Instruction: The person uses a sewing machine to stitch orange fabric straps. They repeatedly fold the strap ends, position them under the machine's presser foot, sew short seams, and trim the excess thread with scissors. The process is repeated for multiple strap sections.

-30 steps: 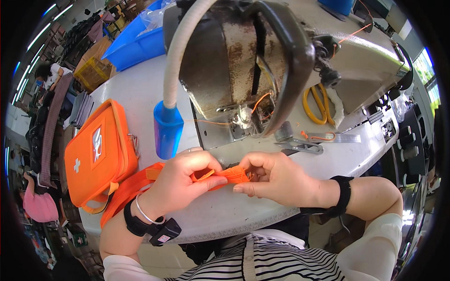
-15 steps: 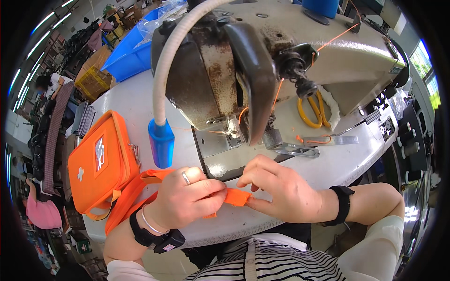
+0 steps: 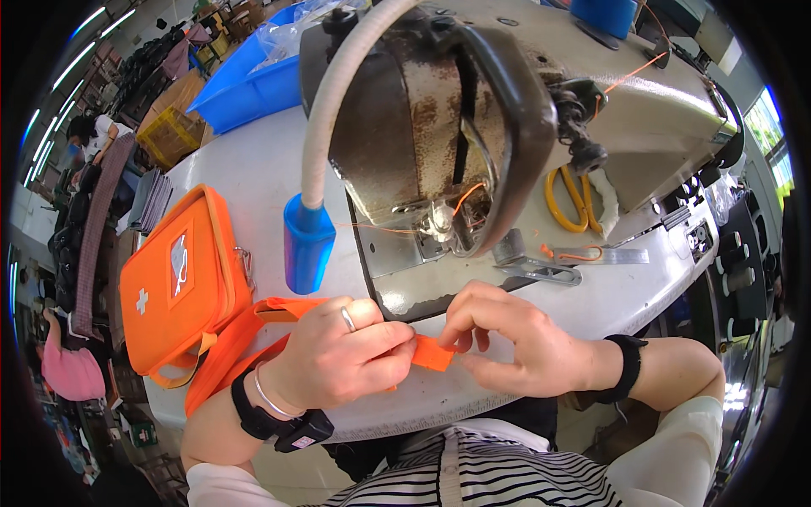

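My left hand (image 3: 351,355) pinches an orange webbing strap (image 3: 432,356), whose short end sticks out past the fingertips. My right hand (image 3: 528,342) is at that end, its index fingertip against the strap's edge and its thumb a little apart from it. Leftward, the orange webbing runs behind my left hand toward an orange zipped pouch (image 3: 221,245) with a white cross. Just beyond my hands stands a sewing machine (image 3: 439,118) with orange thread at its needle area. My left palm hides part of the strap.
A blue-tipped flexible hose (image 3: 311,245) hangs above the table beside the machine. Yellow-handled scissors (image 3: 568,203) and a metal ruler (image 3: 621,256) lie right of the needle area. A blue bin (image 3: 245,93) stands at the far left. Another person (image 3: 72,363) is in the left background.
My right thumb has come away from the strap's end, and the index fingertip now touches its edge. My left hand keeps its pinch. The view has shifted slightly.
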Demonstrator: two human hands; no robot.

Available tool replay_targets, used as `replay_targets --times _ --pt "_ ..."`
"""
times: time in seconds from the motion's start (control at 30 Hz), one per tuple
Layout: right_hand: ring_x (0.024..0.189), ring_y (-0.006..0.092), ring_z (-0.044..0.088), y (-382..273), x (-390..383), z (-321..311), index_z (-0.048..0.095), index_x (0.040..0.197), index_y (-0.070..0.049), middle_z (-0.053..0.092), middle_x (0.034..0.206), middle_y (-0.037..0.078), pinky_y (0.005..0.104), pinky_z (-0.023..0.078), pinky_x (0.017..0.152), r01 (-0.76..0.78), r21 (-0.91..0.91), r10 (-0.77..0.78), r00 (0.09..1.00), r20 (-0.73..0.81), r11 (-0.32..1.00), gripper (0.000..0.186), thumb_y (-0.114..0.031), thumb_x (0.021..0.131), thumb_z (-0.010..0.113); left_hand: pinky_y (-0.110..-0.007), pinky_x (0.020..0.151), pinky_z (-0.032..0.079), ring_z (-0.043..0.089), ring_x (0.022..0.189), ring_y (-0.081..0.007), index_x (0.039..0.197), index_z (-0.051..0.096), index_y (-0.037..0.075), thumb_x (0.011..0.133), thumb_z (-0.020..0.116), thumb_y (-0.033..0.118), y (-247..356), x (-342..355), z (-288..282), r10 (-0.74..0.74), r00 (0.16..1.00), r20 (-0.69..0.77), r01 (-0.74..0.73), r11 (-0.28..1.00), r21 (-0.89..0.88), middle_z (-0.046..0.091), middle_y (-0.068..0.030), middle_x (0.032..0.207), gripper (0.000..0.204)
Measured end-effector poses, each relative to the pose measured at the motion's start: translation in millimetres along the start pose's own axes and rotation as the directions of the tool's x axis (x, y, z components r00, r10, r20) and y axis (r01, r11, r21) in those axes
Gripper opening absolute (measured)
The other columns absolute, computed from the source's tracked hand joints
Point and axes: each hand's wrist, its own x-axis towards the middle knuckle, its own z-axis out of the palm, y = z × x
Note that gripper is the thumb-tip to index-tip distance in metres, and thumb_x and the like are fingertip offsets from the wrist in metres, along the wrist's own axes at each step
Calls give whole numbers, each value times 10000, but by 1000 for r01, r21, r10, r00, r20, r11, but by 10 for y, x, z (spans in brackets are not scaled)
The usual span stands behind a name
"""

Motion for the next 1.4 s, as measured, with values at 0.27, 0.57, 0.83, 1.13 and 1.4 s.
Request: replay_targets --times 0.27,0.57,0.83,1.13,1.4 --pt "787 85 493 -4 -1 -36 609 963 -18 496 1002 40 232 433 674 -150 52 148 988 35 987 101 8 871 642 -287 516 426 538 657 -153 795 673 88 576 683 168 -19 -3 8 -39 998 47 44 994 -100 646 -7 861 233" --pt "691 100 471 113 -34 -328 585 844 -8 506 858 25 266 405 629 -297 435 89 895 437 850 66 -13 903 614 -318 571 459 548 683 -216 774 620 75 658 696 10 -75 -69 112 -283 953 111 304 874 -378 623 -24 796 153" --pt "645 80 520 -38 65 -114 605 982 -36 586 838 22 242 446 579 -277 -15 277 960 29 961 257 -148 810 759 -331 595 426 549 684 -217 760 624 42 713 763 22 -111 -47 90 -415 857 305 513 631 -582 604 -50 721 148" --pt "679 80 555 22 97 11 646 983 -26 630 818 16 237 472 613 -268 -45 269 963 19 962 196 -116 832 733 -332 595 414 535 671 -220 784 616 27 751 761 67 -112 -45 78 -422 834 356 552 608 -571 570 -62 693 154" --pt "682 193 571 -64 74 31 530 967 -67 493 987 85 310 497 604 4 -263 -16 999 -44 965 317 -90 754 764 -269 606 413 529 659 -129 833 637 15 789 753 78 -116 -74 52 -511 718 472 682 383 -623 592 -51 718 139"
